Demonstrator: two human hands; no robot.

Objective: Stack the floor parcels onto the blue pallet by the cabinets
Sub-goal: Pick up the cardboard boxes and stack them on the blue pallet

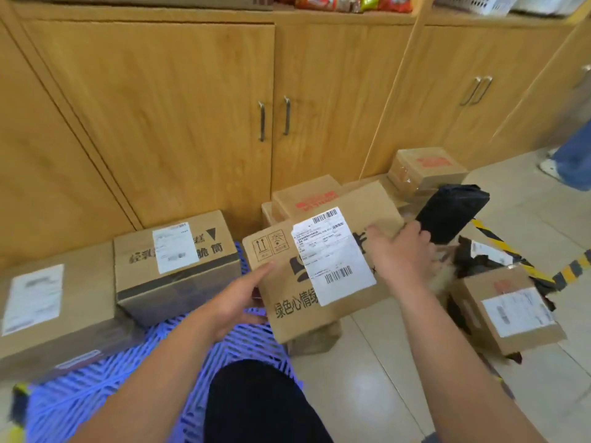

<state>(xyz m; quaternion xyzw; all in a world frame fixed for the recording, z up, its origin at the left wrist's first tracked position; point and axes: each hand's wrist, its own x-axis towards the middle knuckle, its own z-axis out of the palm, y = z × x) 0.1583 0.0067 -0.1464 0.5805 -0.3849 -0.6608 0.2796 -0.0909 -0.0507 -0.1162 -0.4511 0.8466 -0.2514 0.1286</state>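
I hold a flat cardboard parcel (319, 270) with a white shipping label and green Chinese print, lifted and tilted above the floor. My left hand (243, 295) grips its left edge, thumb on top. My right hand (399, 251) grips its far right edge, fingers curled over it. The blue lattice pallet (96, 388) lies at lower left in front of the wooden cabinets (160, 116). Two labelled boxes stand on it: one at far left (57, 308), one beside it (176, 263).
More parcels lie on the tiled floor to the right: a labelled box (508, 311), a black wrapped parcel (451, 212), two red-printed boxes (307, 196) (425, 167). Yellow-black tape (518, 260) marks the floor. A person's legs (572, 155) stand far right. My knee (262, 404) is below.
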